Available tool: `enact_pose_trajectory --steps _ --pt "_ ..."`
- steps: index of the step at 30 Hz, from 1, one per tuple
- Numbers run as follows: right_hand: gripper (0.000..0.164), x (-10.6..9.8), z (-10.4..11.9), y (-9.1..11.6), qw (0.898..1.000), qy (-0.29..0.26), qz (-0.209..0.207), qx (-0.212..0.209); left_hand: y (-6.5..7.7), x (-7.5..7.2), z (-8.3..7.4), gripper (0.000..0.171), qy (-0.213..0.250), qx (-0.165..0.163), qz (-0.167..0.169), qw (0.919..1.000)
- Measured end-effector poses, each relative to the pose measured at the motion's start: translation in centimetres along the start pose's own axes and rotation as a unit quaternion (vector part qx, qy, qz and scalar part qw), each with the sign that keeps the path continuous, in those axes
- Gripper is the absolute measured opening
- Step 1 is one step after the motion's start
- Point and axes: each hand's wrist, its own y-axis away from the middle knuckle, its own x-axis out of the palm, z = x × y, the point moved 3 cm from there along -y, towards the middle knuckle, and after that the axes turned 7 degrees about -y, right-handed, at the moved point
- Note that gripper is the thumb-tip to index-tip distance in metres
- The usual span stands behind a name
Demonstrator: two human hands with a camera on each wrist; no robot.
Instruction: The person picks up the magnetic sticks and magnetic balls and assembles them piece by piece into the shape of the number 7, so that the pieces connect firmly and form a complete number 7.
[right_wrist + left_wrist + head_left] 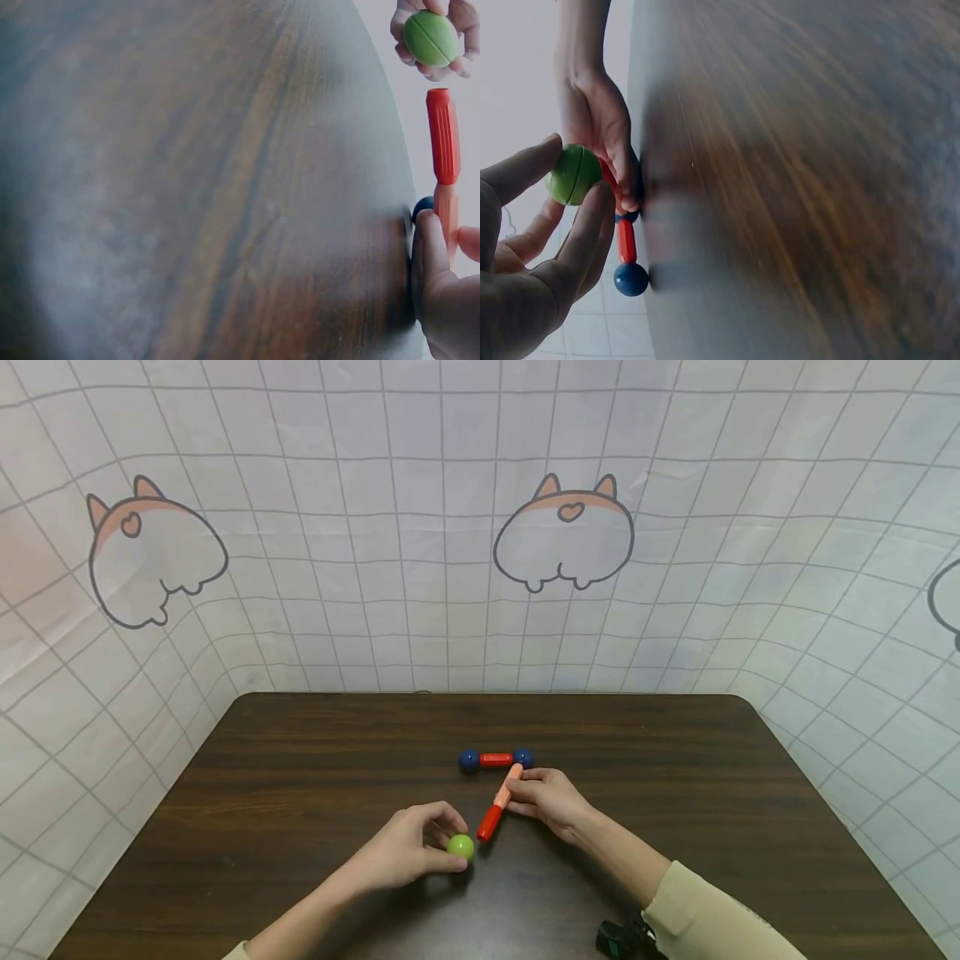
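Observation:
My left hand [405, 850] pinches a small green ball [461, 847] between thumb and fingertips; a thin seam runs round the ball [573, 175] in the left wrist view. My right hand [552, 799] holds a two-part rod by its peach half [502, 795], with the thumb on the near side. The rod's ribbed red half [490, 823] points down-left, its free end a short gap from the green ball. Just beyond the right hand lies a red bar [496, 760] with a dark blue ball [468, 761] at each end. Fingers hide part of the peach half.
The dark wood-grain table [300, 760] has rounded far corners. A white gridded curtain [390, 610] with cartoon animal drawings surrounds its back and sides. A small black device [618, 937] shows by the right sleeve [705, 914] at the near edge of the head view.

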Motion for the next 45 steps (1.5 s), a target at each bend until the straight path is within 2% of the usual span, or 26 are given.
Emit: enact_pose_trajectory --steps 9,17,26,37,45 --pt "0.047 -0.1 0.0 0.0 1.000 0.004 -0.007 0.004 -0.1 0.4 -0.7 0.029 0.013 0.004 0.013 0.9998" --pt "0.057 -0.2 0.1 0.4 1.000 0.006 -0.009 0.007 -0.4 0.6 -0.7 0.028 0.016 0.003 0.014 0.9998" --pt "0.056 -0.2 0.1 0.5 1.000 0.006 -0.008 0.010 -1.0 1.0 -0.6 0.030 0.018 0.014 0.002 0.9997" --pt "0.056 -0.3 0.2 0.8 1.000 0.014 0.004 0.009 -1.2 1.5 -0.8 0.031 0.010 0.013 0.002 0.9999" --pt "0.046 -0.4 0.2 1.1 0.999 0.027 0.022 0.012 -1.2 1.5 -1.0 0.031 0.010 0.015 0.001 0.9998"
